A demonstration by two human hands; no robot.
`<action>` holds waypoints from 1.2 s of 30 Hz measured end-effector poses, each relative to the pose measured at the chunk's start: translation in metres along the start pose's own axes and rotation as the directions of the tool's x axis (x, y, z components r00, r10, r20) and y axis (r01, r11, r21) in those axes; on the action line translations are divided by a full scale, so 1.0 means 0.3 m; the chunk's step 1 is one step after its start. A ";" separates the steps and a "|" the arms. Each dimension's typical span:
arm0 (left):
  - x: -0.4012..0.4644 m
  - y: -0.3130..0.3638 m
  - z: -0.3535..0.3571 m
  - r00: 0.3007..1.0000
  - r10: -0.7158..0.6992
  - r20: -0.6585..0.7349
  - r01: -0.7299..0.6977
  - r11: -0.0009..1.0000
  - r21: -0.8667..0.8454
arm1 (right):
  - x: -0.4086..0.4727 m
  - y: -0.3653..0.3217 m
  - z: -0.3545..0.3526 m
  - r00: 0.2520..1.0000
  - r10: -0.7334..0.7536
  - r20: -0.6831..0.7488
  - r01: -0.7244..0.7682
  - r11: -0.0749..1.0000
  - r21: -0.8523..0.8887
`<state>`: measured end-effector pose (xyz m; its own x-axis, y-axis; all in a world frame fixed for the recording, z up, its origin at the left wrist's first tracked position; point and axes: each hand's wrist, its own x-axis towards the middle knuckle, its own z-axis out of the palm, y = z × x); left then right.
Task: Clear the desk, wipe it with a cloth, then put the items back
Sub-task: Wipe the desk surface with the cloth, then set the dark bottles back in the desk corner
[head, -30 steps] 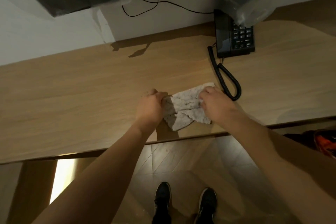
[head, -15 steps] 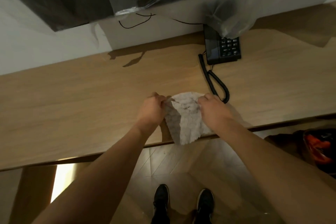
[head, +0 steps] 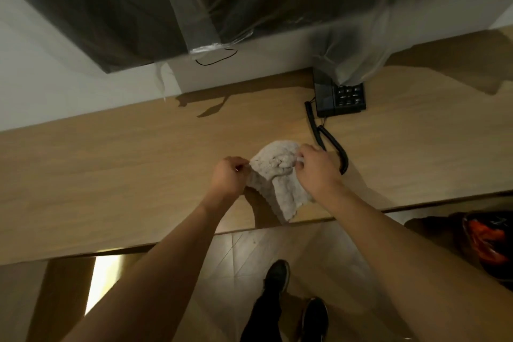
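Note:
A pale, fluffy cloth (head: 280, 178) hangs between my two hands just above the wooden desk (head: 111, 175), near its front edge. My left hand (head: 229, 176) pinches the cloth's left corner with curled fingers. My right hand (head: 316, 169) pinches the right corner. The cloth's lower part droops toward the desk's front edge. A black desk phone (head: 340, 98) stands at the back of the desk, and its coiled cord (head: 337, 150) runs forward to just right of my right hand.
A dark panel wrapped in clear plastic film (head: 249, 0) hangs above the desk's back edge and partly covers the phone. A thin black cable (head: 216, 60) loops on the white wall. An orange and black item (head: 483, 239) lies under the desk at right. My shoes (head: 277, 275) stand on the floor.
The cloth lay bunched on the desk under both hands; now it is lifted and spread between them. The view has tilted upward toward the wall.

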<state>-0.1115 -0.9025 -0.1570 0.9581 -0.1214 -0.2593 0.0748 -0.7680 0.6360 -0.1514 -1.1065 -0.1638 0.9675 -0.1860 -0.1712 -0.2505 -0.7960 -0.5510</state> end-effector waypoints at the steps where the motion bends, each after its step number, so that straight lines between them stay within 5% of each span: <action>1: 0.017 0.001 -0.002 1.000 0.024 -0.004 -0.024 0.999 0.033 | 0.017 -0.002 0.012 1.000 -0.005 -0.007 0.005 1.000 0.003; 5: 0.043 -0.041 0.059 0.979 -0.013 0.205 -0.039 0.967 0.251 | -0.007 0.028 0.098 0.970 0.118 0.214 -0.086 0.984 -0.153; 8: 0.046 -0.034 0.068 0.974 -0.027 0.223 -0.054 0.936 0.347 | -0.054 0.028 0.082 0.919 0.157 0.362 -0.161 0.987 -0.017; 11: 0.066 0.044 0.041 0.984 0.101 0.149 -0.147 0.927 0.345 | -0.084 0.037 -0.037 0.963 0.212 0.164 -0.236 0.962 0.140; 16: 0.045 0.279 0.097 0.884 0.407 0.229 -0.467 0.791 0.395 | -0.176 0.109 -0.241 0.956 0.273 -0.109 -0.250 0.950 0.188; 30: -0.371 0.919 0.693 0.615 0.712 0.341 -0.783 0.497 0.374 | -0.759 0.713 -0.624 0.772 0.562 -0.298 -0.494 0.825 0.276; 36: -0.643 1.147 1.012 0.477 0.802 0.360 -0.874 0.389 0.291 | -1.084 0.965 -0.780 0.616 0.709 -0.343 -0.599 0.704 0.381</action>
<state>-0.3546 -1.3343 -0.1087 0.4170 -0.9003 0.1245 -0.8889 -0.3755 0.2625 -0.5307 -1.4112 -0.0765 0.4297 -0.8769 -0.2156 -0.7688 -0.2301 -0.5967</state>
